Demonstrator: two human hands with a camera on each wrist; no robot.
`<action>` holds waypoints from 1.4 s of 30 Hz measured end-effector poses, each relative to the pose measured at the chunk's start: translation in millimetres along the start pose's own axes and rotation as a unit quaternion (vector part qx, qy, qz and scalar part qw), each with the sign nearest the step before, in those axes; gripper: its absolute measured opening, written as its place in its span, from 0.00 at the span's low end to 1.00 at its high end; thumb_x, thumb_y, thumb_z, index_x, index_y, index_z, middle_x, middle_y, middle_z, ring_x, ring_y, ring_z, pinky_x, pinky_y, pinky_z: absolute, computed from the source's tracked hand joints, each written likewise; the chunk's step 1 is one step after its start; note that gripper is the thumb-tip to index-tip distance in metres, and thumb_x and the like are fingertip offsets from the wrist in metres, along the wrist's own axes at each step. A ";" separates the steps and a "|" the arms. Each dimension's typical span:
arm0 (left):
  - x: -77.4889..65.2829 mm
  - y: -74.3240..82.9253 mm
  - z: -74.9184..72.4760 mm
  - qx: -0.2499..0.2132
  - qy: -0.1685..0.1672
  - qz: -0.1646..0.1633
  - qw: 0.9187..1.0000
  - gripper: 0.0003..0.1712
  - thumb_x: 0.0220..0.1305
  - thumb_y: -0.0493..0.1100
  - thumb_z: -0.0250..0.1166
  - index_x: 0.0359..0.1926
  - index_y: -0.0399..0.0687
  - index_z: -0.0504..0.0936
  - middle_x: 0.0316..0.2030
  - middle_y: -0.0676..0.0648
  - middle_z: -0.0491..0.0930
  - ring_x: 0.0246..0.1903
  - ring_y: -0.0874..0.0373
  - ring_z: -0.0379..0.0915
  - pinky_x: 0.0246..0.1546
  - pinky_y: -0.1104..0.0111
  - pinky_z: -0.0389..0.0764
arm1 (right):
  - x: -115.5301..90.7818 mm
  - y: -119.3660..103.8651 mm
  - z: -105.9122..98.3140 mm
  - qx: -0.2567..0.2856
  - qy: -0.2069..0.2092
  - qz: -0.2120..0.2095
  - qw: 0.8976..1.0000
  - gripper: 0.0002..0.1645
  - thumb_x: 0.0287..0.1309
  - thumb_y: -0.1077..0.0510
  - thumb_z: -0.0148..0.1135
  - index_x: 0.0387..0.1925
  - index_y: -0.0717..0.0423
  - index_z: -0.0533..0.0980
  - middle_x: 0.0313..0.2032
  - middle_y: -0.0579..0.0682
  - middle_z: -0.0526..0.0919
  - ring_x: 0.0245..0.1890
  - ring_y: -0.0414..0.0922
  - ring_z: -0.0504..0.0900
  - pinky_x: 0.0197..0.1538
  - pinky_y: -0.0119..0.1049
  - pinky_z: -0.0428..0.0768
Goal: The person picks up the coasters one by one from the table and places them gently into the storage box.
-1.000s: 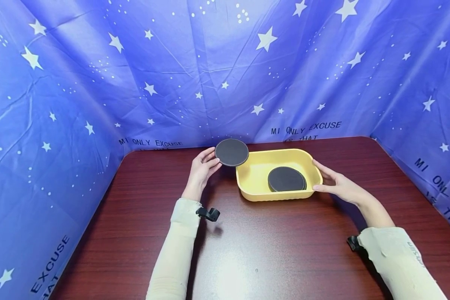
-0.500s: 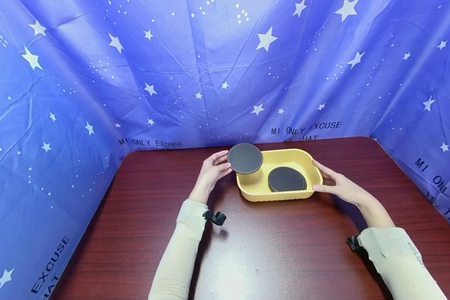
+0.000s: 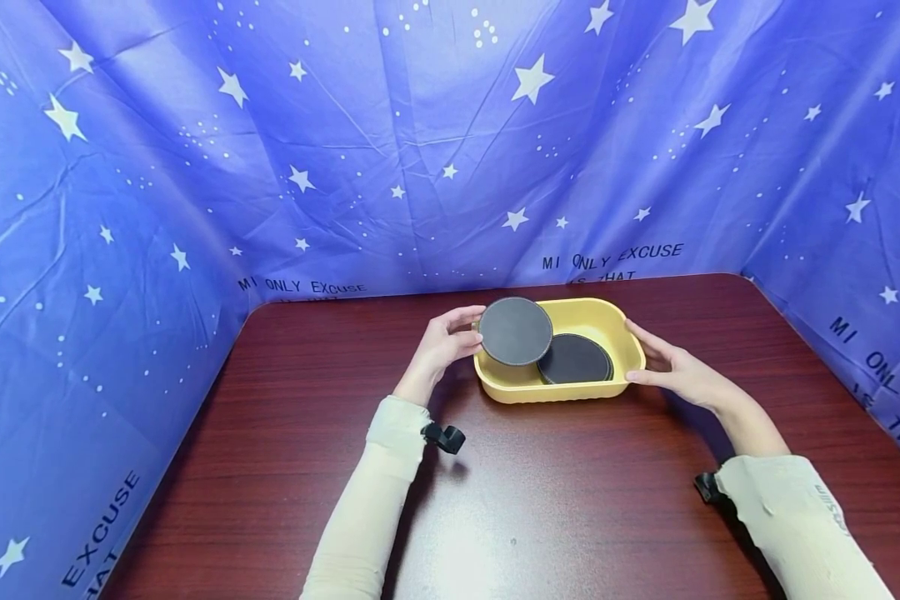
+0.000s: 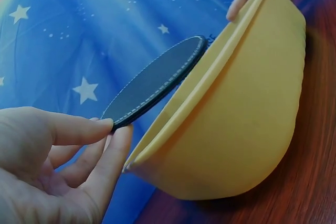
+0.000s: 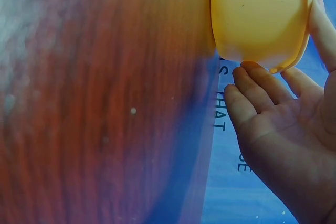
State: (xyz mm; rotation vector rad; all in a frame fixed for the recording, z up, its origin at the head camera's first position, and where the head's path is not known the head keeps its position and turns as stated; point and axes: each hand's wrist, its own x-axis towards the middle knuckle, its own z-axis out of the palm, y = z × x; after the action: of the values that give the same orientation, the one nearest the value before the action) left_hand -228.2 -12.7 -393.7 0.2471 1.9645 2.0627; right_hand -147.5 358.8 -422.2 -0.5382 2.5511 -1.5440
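Note:
My left hand (image 3: pixel 441 346) pinches the edge of a round black coaster (image 3: pixel 516 332) between thumb and fingers. Pale stitching (image 4: pixel 163 87) runs around its rim in the left wrist view. Tilted, the coaster hovers over the left part of a yellow basin (image 3: pixel 547 393). Inside the basin lie more black coasters (image 3: pixel 579 360), apparently stacked and slightly offset; the held one partly covers them from view. At the basin's right end, my right hand (image 3: pixel 682 377) holds the rim between thumb and fingers. The right wrist view shows that hand's fingertips (image 5: pixel 249 66) against the basin's end wall.
The basin stands on a dark reddish wooden table (image 3: pixel 547 508), towards its back edge. A blue curtain (image 3: pixel 390 150) with white stars hangs behind the table and along both sides. Each sleeve carries a black wrist mount (image 3: pixel 444 437).
The left hand has carried the coaster rightward and slightly down, from the basin's left corner to over its inside. The right hand and the basin have stayed in place.

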 end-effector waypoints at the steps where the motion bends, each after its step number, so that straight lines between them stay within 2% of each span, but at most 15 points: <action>1: 0.3 0.2 1.8 0.008 -0.004 0.002 1.000 0.30 0.60 0.22 0.60 0.64 0.38 0.75 0.61 0.34 0.76 0.33 0.65 0.78 0.37 0.74 0.86 | 0.0 0.1 0.0 0.000 0.000 0.000 1.000 0.50 0.63 0.65 0.62 0.77 0.64 0.45 0.70 0.78 0.57 0.55 0.19 0.71 0.53 0.11 0.71; 5: 1.9 1.3 9.5 0.042 -0.018 0.007 0.999 0.30 0.59 0.22 0.60 0.63 0.37 0.76 0.59 0.34 0.78 0.33 0.65 0.78 0.40 0.68 0.88 | -0.1 0.3 -0.2 0.000 0.000 0.000 1.000 0.50 0.64 0.65 0.62 0.77 0.64 0.45 0.70 0.79 0.57 0.55 0.19 0.72 0.53 0.11 0.71; 10: 4.1 3.3 19.6 0.073 -0.034 -0.007 0.997 0.29 0.59 0.21 0.60 0.62 0.38 0.78 0.60 0.35 0.78 0.32 0.64 0.78 0.47 0.62 0.88 | -0.4 0.7 -0.3 0.001 -0.001 0.005 1.000 0.50 0.64 0.65 0.62 0.78 0.63 0.44 0.70 0.78 0.57 0.55 0.18 0.71 0.53 0.10 0.71; 15: 6.2 4.7 29.7 0.104 -0.041 -0.009 0.994 0.29 0.58 0.22 0.60 0.61 0.40 0.80 0.59 0.36 0.79 0.32 0.62 0.78 0.46 0.64 0.88 | -0.8 0.2 -0.4 0.001 -0.001 0.012 1.000 0.50 0.64 0.64 0.62 0.78 0.61 0.44 0.71 0.77 0.57 0.55 0.18 0.71 0.53 0.10 0.70; 22: 11.7 3.4 44.9 0.156 -0.051 0.009 0.986 0.28 0.57 0.22 0.60 0.59 0.42 0.82 0.57 0.37 0.81 0.32 0.61 0.79 0.41 0.66 0.88 | -0.7 -0.3 0.3 0.005 -0.001 0.007 1.000 0.50 0.64 0.65 0.62 0.78 0.62 0.44 0.71 0.77 0.55 0.56 0.18 0.71 0.54 0.10 0.70; 31: 15.8 1.1 58.8 0.163 -0.049 0.008 0.985 0.28 0.57 0.19 0.58 0.57 0.41 0.83 0.55 0.37 0.82 0.28 0.62 0.77 0.45 0.59 0.88 | -1.1 0.3 0.7 0.007 0.000 0.003 1.000 0.50 0.64 0.65 0.62 0.78 0.62 0.44 0.70 0.77 0.56 0.55 0.19 0.72 0.54 0.10 0.70; 35: 17.0 0.1 63.2 0.174 -0.041 0.007 0.984 0.28 0.57 0.19 0.58 0.56 0.42 0.83 0.54 0.38 0.83 0.28 0.62 0.77 0.41 0.65 0.89 | -1.2 0.5 0.6 0.004 0.000 0.002 1.000 0.50 0.64 0.65 0.62 0.78 0.62 0.44 0.70 0.77 0.56 0.55 0.19 0.72 0.54 0.10 0.70; 38: 17.9 -0.9 66.0 0.199 -0.036 0.007 0.979 0.28 0.57 0.20 0.59 0.56 0.45 0.84 0.54 0.40 0.83 0.29 0.62 0.78 0.37 0.71 0.88 | -1.0 0.9 0.8 0.005 0.000 -0.002 1.000 0.50 0.64 0.66 0.62 0.78 0.63 0.44 0.71 0.78 0.55 0.56 0.19 0.71 0.54 0.10 0.70; 42: 19.0 -4.0 68.9 0.235 -0.031 0.009 0.971 0.28 0.59 0.22 0.61 0.57 0.47 0.84 0.55 0.43 0.83 0.32 0.62 0.81 0.37 0.72 0.87 | -0.5 1.7 1.3 0.009 -0.001 -0.005 1.000 0.50 0.64 0.66 0.62 0.77 0.64 0.44 0.70 0.79 0.54 0.56 0.19 0.71 0.54 0.10 0.70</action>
State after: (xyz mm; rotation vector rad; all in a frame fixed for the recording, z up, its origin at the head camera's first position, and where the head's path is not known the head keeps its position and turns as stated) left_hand -224.1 58.7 -394.8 0.4203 2.3911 1.5457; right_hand -147.1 358.6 -424.4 -0.5512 2.5355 -1.5672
